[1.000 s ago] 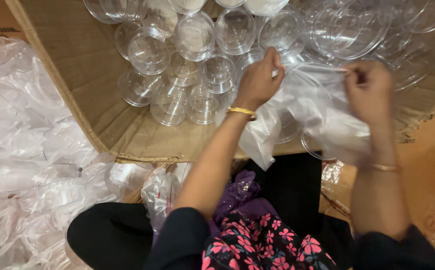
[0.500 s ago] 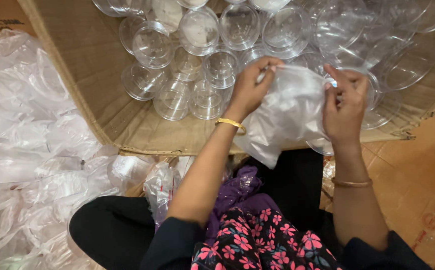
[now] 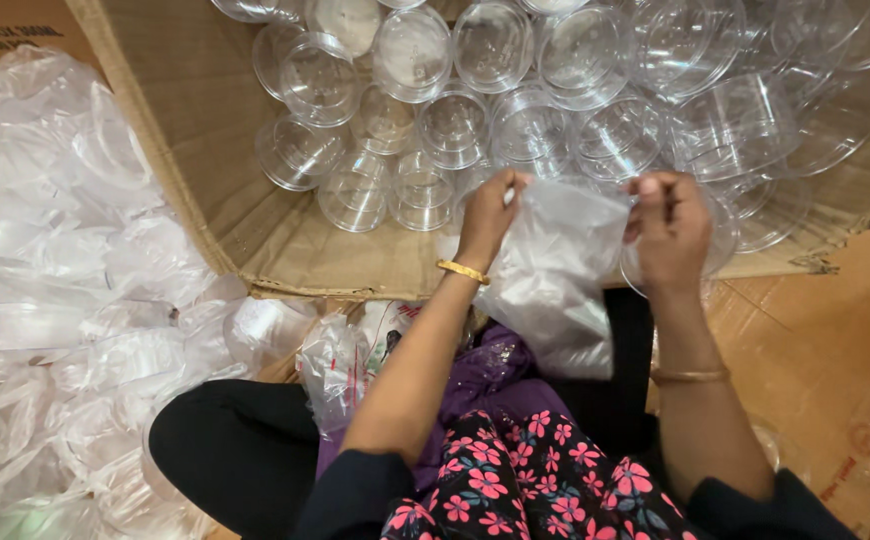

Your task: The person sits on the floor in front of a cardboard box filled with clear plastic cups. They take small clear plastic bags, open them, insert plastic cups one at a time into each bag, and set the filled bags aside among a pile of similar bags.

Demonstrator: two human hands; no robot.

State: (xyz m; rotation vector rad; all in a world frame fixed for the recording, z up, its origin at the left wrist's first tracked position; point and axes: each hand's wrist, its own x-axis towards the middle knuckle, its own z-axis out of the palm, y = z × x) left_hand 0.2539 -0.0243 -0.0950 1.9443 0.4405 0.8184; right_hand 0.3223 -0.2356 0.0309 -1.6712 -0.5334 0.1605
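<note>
Head camera looks straight down past a lap in soft fabric: a black garment scattered with pink flowers, a crumpled purple cloth above it, and black trousers over the bent knee. A thin metal bangle circles each wrist, the gold bangle on the left one broader and brighter.

Just beyond the lap, both hands work one thing. The left hand pinches the top edge of a thin clear plastic bag, thumb and fingertips closed tight on the film. The right hand grips the opposite edge of the same bag, fingers curled shut over it. The bag hangs between them, wrinkled, glossy and slightly milky, its lower end drooping toward the purple cloth, in front of the near edge of a big box.

At the left, a heap of empty plastic bags lies on the floor, the same limp, shiny film in soft folds. A small crumpled wrapper with red and dark print sits by the knee. At the right lies flat brown cardboard, matte, carrying round red stamp marks near its lower corner.

Farther off stands the open cardboard box, with rough corrugated walls and a torn front lip. Inside it, well past the hands, clear plastic cups lie tumbled: hard, round, transparent, with smaller tubs to the left and wider, shallow bowls toward the right.
</note>
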